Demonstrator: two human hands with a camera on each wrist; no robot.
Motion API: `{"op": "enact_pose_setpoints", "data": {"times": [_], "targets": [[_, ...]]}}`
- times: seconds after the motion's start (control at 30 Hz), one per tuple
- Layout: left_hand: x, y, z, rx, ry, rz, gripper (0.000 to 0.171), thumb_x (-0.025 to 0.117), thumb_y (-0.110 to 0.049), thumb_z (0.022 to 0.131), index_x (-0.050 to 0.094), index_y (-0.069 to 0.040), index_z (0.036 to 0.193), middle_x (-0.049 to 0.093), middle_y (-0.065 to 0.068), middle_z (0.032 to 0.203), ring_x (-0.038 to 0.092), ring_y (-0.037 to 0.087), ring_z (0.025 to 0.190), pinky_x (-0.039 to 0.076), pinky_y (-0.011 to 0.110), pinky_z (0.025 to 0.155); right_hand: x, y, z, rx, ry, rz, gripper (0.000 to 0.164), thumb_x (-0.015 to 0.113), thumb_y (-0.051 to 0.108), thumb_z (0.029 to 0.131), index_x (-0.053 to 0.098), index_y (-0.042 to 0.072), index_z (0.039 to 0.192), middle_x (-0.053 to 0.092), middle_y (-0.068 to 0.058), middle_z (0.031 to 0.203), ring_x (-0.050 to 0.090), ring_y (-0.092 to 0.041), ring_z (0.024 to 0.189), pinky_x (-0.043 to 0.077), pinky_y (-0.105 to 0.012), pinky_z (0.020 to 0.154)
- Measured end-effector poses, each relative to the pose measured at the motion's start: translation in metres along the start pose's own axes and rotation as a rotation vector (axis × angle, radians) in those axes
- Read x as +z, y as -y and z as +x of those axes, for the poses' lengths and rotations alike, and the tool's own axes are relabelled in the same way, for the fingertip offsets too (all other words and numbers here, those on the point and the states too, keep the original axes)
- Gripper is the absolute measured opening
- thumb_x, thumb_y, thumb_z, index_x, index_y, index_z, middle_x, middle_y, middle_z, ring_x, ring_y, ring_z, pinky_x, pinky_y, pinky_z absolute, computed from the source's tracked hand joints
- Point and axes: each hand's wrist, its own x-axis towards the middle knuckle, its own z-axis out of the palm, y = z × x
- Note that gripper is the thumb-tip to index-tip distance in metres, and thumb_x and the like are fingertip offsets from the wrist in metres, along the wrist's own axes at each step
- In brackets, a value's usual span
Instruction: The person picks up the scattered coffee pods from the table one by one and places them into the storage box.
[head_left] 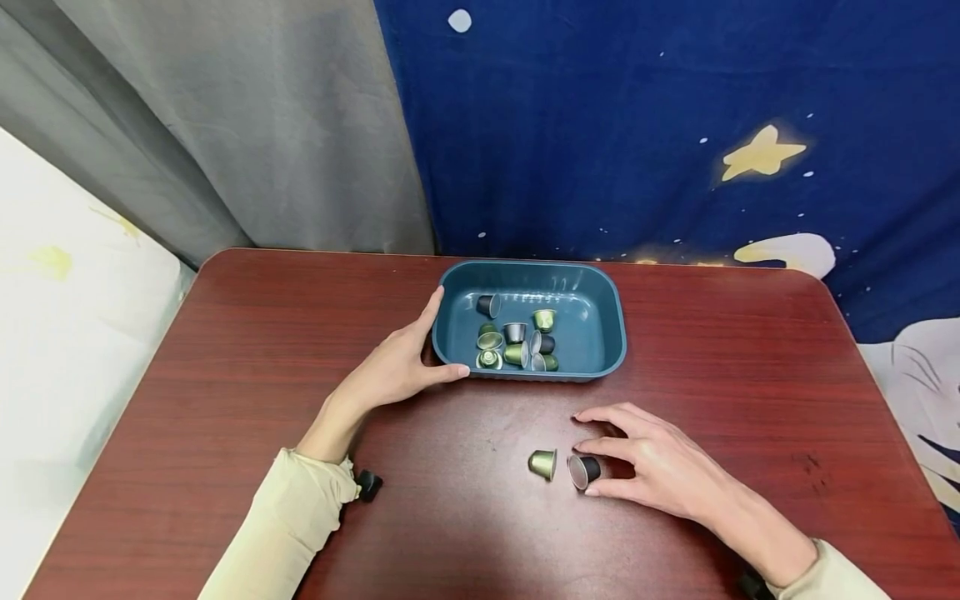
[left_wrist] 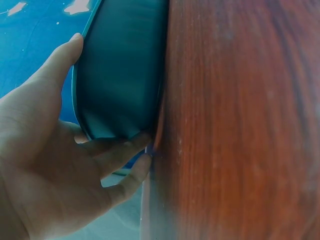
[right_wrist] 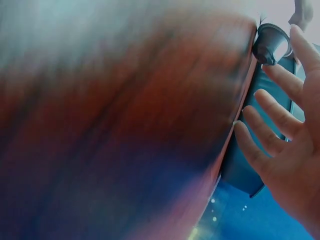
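My left hand [head_left: 393,362] rests against the left end of a blue plastic bin [head_left: 600,375], thumb along the front rim and fingers stretched along the outside. In the left wrist view those fingers [left_wrist: 122,155] lie spread low on its wall. Inside are several green, black and grey coffee capsules, such as a black one [head_left: 487,306]. My right hand [head_left: 660,462] has its thumb and index finger spread on either side of a black coffee capsule [head_left: 583,472] lying tipped on the table. Left of that capsule lies a green one [head_left: 542,464].
The reddish-brown wooden table [head_left: 247,375] carries the bin near its back edge. Behind hang a grey curtain [head_left: 322,125] and a blue curtain [head_left: 585,125] with stars. A black strap piece [head_left: 369,485] shows at the left cuff.
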Motion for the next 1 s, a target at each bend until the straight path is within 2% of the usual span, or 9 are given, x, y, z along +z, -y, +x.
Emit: {"op": "enact_pose_setpoints", "data": {"times": [0.33, 0.57, 1.0], "targets": [[0.0003, 0.0003, 0.0001, -0.001, 0.002, 0.004, 0.116, 0.066, -0.072, 0.078, -0.009, -0.035, 0.158, 0.034, 0.011, 0.157, 0.046, 0.025, 0.135, 0.041, 0.048, 0.105, 0.0060, 0.0011, -0.0001, -0.006, -0.026, -0.019, 0.031, 0.081, 0.046, 0.080, 0.077, 0.031, 0.107, 0.059, 0.006, 0.130, 0.055, -0.012, 0.114, 0.035, -0.027, 0.098], [0.0003, -0.0004, 0.0001, -0.007, 0.001, 0.010, 0.116, 0.067, -0.072, 0.078, -0.010, -0.035, 0.158, 0.032, 0.011, 0.158, 0.042, 0.026, 0.138, 0.038, 0.048, 0.108, 0.0068, -0.0013, 0.0001, -0.016, 0.001, -0.029, 0.025, 0.080, 0.043, 0.082, 0.077, 0.033, 0.105, 0.059, 0.005, 0.131, 0.055, -0.012, 0.114, 0.037, -0.028, 0.098], [0.0005, -0.0007, 0.0002, -0.003, -0.002, 0.000, 0.115, 0.067, -0.072, 0.079, -0.009, -0.035, 0.158, 0.033, 0.012, 0.158, 0.043, 0.026, 0.137, 0.040, 0.049, 0.107, 0.0056, -0.0028, -0.0007, -0.002, 0.007, -0.007, 0.026, 0.081, 0.040, 0.082, 0.077, 0.033, 0.106, 0.058, 0.005, 0.133, 0.054, -0.012, 0.114, 0.036, -0.026, 0.098]]}}
